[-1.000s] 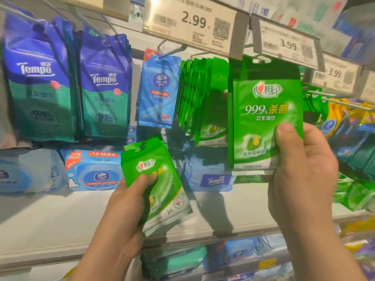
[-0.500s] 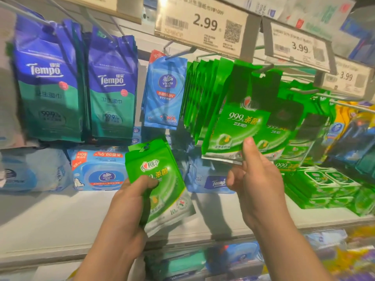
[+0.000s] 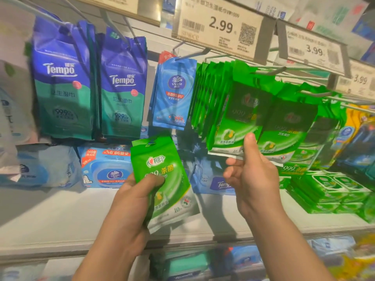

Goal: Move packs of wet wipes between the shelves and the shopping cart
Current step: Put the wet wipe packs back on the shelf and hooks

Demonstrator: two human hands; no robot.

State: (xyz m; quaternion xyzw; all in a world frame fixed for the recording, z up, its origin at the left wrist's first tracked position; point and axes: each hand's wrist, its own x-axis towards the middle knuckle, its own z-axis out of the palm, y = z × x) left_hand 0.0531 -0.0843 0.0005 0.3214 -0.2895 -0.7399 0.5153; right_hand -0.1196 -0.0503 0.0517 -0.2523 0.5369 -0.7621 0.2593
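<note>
My left hand (image 3: 132, 199) grips a small stack of green wet wipe packs (image 3: 162, 179) in front of the white shelf (image 3: 60, 216), thumb across the front pack. My right hand (image 3: 251, 179) pinches the bottom edge of a green pack (image 3: 233, 122) hanging on a metal peg hook (image 3: 269, 70), thumb on its front. Behind that pack more green packs (image 3: 205, 98) hang in a row on the same hook. A second row of green packs (image 3: 288, 128) hangs to the right.
Purple Tempo packs (image 3: 63, 82) and blue Vinda packs (image 3: 172, 92) hang to the left. Blue boxed wipes (image 3: 105, 167) and green flat packs (image 3: 328, 191) lie on the shelf. Price tags (image 3: 219, 25) jut out above the hooks. A lower shelf holds more goods.
My right hand carried its green pack up and left onto the hook and slid down to the pack's bottom edge. The view shifted right. My left hand stayed put with its stack.
</note>
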